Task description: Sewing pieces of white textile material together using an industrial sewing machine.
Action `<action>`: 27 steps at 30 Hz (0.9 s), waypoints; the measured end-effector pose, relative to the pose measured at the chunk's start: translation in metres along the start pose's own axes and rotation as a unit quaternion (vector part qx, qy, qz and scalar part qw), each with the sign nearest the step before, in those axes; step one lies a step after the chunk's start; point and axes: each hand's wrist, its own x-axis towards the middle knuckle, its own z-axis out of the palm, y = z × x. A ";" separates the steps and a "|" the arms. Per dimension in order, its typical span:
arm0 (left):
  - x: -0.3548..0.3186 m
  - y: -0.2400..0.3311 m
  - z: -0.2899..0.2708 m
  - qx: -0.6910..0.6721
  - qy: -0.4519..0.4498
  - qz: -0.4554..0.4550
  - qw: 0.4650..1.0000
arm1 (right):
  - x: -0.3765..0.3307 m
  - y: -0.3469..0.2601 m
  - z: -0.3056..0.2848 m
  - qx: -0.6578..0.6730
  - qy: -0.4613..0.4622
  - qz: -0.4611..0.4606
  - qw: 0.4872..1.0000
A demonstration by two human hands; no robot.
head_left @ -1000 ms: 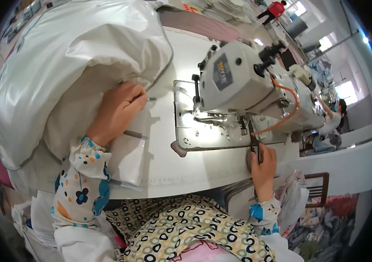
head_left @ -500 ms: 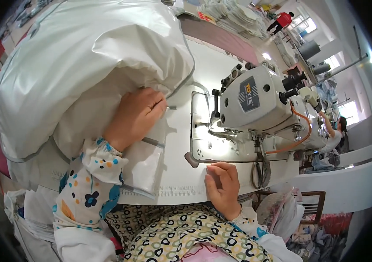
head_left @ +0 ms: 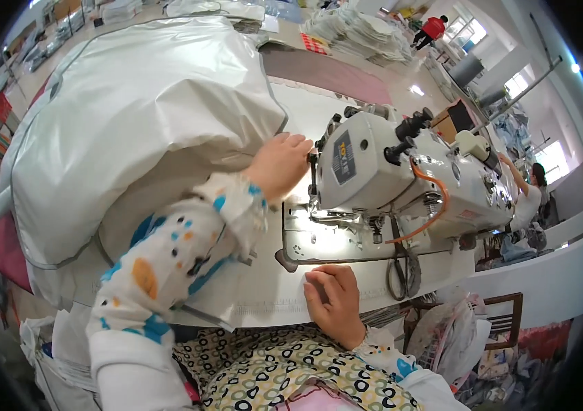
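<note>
A large shiny white sheet with grey edging [head_left: 161, 96] lies bunched over the left of the white sewing table [head_left: 257, 301]. My left hand [head_left: 281, 166] reaches past its right corner to the needle end of the sewing machine [head_left: 374, 161]. Its fingers are bent together beside the upright bar there, their tips hidden, so whatever they grip does not show. At the table's front edge, below the lit metal plate [head_left: 326, 243], rests my right hand [head_left: 336, 301]. Its fingers are curled in toward the thumb; anything between the tips is too small to make out.
Dark-handled scissors [head_left: 400, 272] lie right of the plate. A wooden chair [head_left: 504, 322] with plastic-wrapped goods stands to the right. Folded pale sheets [head_left: 353, 31] are piled beyond the table. One person in red [head_left: 432, 29] stands far back; another [head_left: 528, 198] works at the right.
My left hand has left the folds of the white sheet and moved right and away, up to the machine's needle end. My right hand stays at the table edge. The whole view has shifted slightly.
</note>
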 end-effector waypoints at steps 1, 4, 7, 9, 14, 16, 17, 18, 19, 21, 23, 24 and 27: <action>0.007 -0.002 0.004 -0.004 -0.001 0.005 1.000 | -0.001 0.003 -0.004 0.002 0.000 0.011 1.000; 0.017 0.001 0.004 -0.137 -0.137 -0.044 0.980 | -0.002 0.011 -0.018 0.003 0.006 0.022 1.000; 0.028 0.017 -0.023 -0.171 -0.178 -0.009 0.969 | -0.004 0.024 -0.031 -0.003 0.018 0.017 1.000; 0.032 0.034 -0.055 -0.140 -0.230 -0.009 0.963 | -0.007 0.035 -0.038 -0.008 0.021 0.005 1.000; 0.014 0.098 -0.106 -0.076 -0.337 -0.044 0.937 | -0.011 0.054 -0.056 0.014 0.009 -0.004 1.000; 0.003 0.119 -0.112 -0.043 -0.246 -0.023 0.968 | -0.015 0.060 -0.064 0.012 0.000 -0.012 1.000; -0.001 0.130 -0.113 -0.044 -0.252 -0.019 0.967 | -0.017 0.066 -0.066 0.019 -0.004 -0.013 1.000; -0.005 0.140 -0.114 -0.007 -0.202 -0.025 0.979 | -0.020 0.071 -0.068 0.023 -0.001 -0.007 1.000; -0.008 0.146 -0.113 0.027 -0.149 -0.030 0.988 | -0.021 0.075 -0.070 0.024 -0.003 -0.012 1.000; -0.015 0.152 -0.108 0.030 -0.135 -0.018 0.990 | -0.024 0.084 -0.071 0.025 -0.001 -0.010 1.000; -0.019 0.159 -0.105 0.037 -0.122 -0.012 0.992 | -0.026 0.087 -0.072 0.031 -0.003 -0.014 0.999; -0.019 0.161 -0.102 0.030 -0.086 -0.011 0.996 | -0.027 0.090 -0.072 0.033 -0.002 -0.010 0.999; -0.019 0.165 -0.099 0.010 -0.033 -0.023 0.999 | -0.030 0.095 -0.074 0.030 0.002 -0.013 0.999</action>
